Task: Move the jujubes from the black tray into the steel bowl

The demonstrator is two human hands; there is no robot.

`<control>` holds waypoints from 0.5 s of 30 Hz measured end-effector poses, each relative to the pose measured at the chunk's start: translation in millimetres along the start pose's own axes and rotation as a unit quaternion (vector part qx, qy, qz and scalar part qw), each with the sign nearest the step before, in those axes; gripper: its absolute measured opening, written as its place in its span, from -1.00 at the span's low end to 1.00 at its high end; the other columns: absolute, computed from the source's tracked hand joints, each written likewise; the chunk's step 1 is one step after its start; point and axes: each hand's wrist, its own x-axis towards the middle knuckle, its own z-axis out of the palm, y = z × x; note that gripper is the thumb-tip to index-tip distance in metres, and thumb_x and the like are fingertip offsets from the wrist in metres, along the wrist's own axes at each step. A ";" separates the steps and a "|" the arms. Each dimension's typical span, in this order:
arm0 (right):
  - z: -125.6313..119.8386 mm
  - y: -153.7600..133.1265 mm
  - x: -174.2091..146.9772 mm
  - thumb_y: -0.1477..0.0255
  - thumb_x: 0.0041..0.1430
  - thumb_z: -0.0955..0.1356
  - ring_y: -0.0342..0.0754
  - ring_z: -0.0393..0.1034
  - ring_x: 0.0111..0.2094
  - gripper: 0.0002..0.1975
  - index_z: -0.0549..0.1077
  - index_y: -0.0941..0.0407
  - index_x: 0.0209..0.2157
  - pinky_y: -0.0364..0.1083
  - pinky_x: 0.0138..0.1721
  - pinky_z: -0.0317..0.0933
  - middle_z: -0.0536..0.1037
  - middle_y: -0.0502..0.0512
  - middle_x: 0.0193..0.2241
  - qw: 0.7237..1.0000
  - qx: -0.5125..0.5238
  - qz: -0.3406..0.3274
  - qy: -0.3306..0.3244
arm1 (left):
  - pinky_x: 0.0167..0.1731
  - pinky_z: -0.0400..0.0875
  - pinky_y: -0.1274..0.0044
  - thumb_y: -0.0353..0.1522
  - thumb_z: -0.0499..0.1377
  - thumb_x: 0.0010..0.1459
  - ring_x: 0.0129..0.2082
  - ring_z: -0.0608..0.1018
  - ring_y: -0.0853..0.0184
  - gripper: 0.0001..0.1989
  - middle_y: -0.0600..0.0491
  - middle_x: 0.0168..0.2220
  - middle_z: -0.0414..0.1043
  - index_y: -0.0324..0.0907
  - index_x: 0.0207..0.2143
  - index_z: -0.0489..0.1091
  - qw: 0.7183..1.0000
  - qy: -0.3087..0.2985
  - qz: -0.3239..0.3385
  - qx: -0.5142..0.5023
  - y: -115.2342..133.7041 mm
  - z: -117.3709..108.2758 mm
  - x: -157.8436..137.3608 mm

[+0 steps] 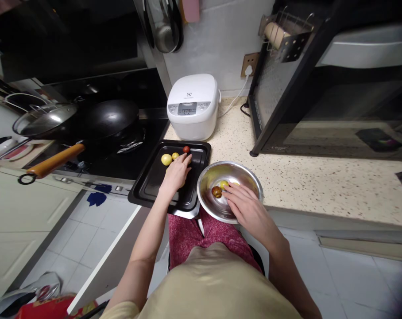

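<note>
On the black baking tray [154, 184] lie small round fruits that look like jujubes: a pale yellow one [166, 159], a smaller yellow-green one [175, 156] and a red-brown one [186, 149]. My left hand [177, 173] reaches over the tray, fingers stretched and slightly apart beside these fruits; something yellowish shows partly under the fingertips. A steel bowl [206, 201] stands right of the tray. Inside it are a brown fruit [216, 192] and a yellow-green fruit [224, 184], with another pale one partly behind the fingers. My right hand [245, 204] dips into the bowl, fingers extended against the fruits.
Behind the tray stands a white rice cooker [192, 108], its cord running to a wall socket [249, 64]. At left, a wok [111, 117] with a wooden handle [56, 160] sits on the stove. A large oven [347, 102] occupies the right of the speckled counter [320, 181].
</note>
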 end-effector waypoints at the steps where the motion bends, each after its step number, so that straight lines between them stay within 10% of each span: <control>1: -1.0 -0.1 -0.4 0.52 0.45 0.18 0.09 0.46 0.22 -0.62 0.58 0.09 0.05 0.26 0.27 0.34 0.60 0.15 0.14 1.000 -0.001 -0.001 0.004 | 0.24 0.38 0.21 -0.49 0.12 0.37 0.26 0.45 0.03 -0.54 -0.29 0.33 0.28 -0.27 0.30 0.27 1.000 -0.012 0.003 0.007 -3.4 2.3 3.4; 15: -17.2 -1.8 -5.3 0.47 0.46 0.22 0.05 0.47 0.18 -0.67 0.57 0.07 0.05 0.26 0.31 0.30 0.62 0.12 0.08 0.999 0.013 0.025 0.042 | -0.06 0.51 0.32 -0.60 0.05 0.32 0.05 0.47 0.04 -0.74 -0.19 -0.08 0.47 -0.22 -0.12 0.48 0.997 -0.035 0.021 0.063 -1.5 4.6 27.3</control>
